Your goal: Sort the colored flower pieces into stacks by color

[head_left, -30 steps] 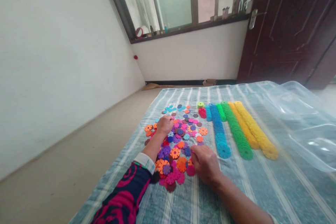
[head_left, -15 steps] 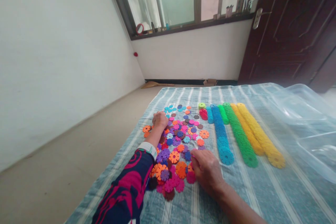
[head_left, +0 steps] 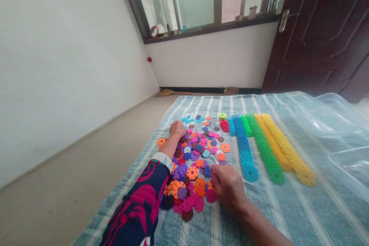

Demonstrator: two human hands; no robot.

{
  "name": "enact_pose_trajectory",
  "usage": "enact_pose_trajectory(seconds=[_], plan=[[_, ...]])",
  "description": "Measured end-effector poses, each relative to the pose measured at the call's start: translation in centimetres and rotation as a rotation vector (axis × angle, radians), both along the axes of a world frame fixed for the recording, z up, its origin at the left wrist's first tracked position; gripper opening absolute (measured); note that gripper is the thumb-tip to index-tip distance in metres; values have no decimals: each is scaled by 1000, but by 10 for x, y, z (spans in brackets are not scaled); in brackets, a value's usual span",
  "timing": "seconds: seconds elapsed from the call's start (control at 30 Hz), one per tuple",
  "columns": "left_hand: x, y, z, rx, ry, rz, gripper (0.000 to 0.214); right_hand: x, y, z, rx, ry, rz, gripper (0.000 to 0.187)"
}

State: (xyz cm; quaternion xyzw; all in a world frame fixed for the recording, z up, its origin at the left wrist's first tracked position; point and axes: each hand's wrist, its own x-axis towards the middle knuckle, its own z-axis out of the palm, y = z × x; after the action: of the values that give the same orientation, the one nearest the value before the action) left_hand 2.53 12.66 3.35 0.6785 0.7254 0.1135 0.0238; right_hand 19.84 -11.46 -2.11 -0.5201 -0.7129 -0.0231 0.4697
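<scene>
Many flower-shaped plastic discs (head_left: pixel 192 173) in orange, purple, pink, blue and brown lie in a loose, overlapping spread on the striped cloth. At the far left of this spread is my left hand (head_left: pixel 178 128), back of the hand up; its fingertips are hidden, pointing down among the discs. My right hand (head_left: pixel 229 184) rests at the near right edge of the spread with fingers curled in a pinch. A bit of pink, seemingly a disc's edge, shows at its fingertips. Right beside it lie a pink disc (head_left: pixel 211 195) and a dark blue disc (head_left: pixel 207 172).
Overlapping rows of blue discs (head_left: pixel 242 146), green discs (head_left: pixel 265 152) and yellow discs (head_left: pixel 288 150) run along the cloth (head_left: pixel 314 215) on the right. Short red (head_left: pixel 224 125) and lime (head_left: pixel 222 116) groups sit farther back. Clear plastic containers (head_left: pixel 346 165) stand at the far right.
The whole view has shifted very slightly. Both hands keep nearly the same places among the discs, and no disc has clearly been moved.
</scene>
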Motion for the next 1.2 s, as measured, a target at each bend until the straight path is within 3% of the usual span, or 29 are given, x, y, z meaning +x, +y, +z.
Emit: enact_pose_trajectory(seconds=[0.3,0.53,0.63,0.73,0.83,0.9,1.03,1.2], plan=[[-25,22,-4,60,-263,97,23,0,0,0,-4,21,-6,19],[-19,19,1,66,-434,91,22,-1,0,2,-2,15,-11,17],[1,9,4,21,-512,6,21,-1,1,3,-3,1,-20,17],[35,-6,8,-38,-568,-158,18,-2,2,3,2,-16,-20,16],[79,-24,10,-87,-574,-516,14,-3,3,4,-7,-27,-23,16],[108,-34,8,-95,-555,-643,14,-2,3,4,-27,-36,-26,16],[147,-47,2,-96,-473,-721,16,-2,3,2,-66,-53,-32,16],[161,-49,-6,-68,-378,-707,18,-2,5,1,-77,-79,-34,15]])
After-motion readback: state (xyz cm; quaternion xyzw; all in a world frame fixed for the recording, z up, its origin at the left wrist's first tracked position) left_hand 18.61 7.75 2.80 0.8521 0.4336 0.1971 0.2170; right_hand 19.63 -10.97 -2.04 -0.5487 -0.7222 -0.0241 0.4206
